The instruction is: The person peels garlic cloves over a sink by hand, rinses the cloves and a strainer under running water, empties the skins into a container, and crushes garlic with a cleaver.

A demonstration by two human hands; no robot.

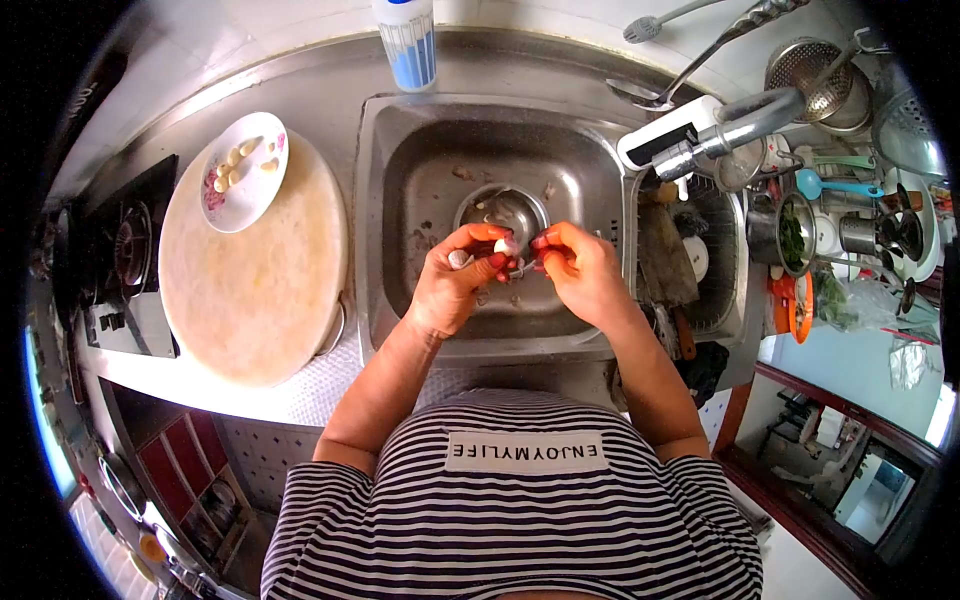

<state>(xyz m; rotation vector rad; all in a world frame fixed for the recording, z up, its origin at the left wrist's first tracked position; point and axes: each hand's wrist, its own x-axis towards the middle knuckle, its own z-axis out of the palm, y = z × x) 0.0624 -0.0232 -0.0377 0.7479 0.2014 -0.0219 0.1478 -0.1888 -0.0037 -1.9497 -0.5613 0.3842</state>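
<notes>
Over the sink (375, 215), my left hand (458, 280) pinches a garlic clove (506, 246) between thumb and fingers. A second pale, rounded piece (459, 259) shows tucked against the same hand; it looks like garlic too. My right hand (582, 272) is closed at the fingertips, just beside the clove, and what it pinches is too small to make out. Beneath both hands a metal bowl (540, 208) stands in the sink, partly hidden. Brownish scraps of peel (463, 173) lie on the sink bottom around it.
At left, a white plate (243, 205) with several peeled cloves (233, 157) rests on a round cutting board (255, 300). A blue-and-white cup (410, 50) stands behind the sink. The faucet (745, 120), a cleaver (666, 255) in a rack and hanging utensils crowd the right.
</notes>
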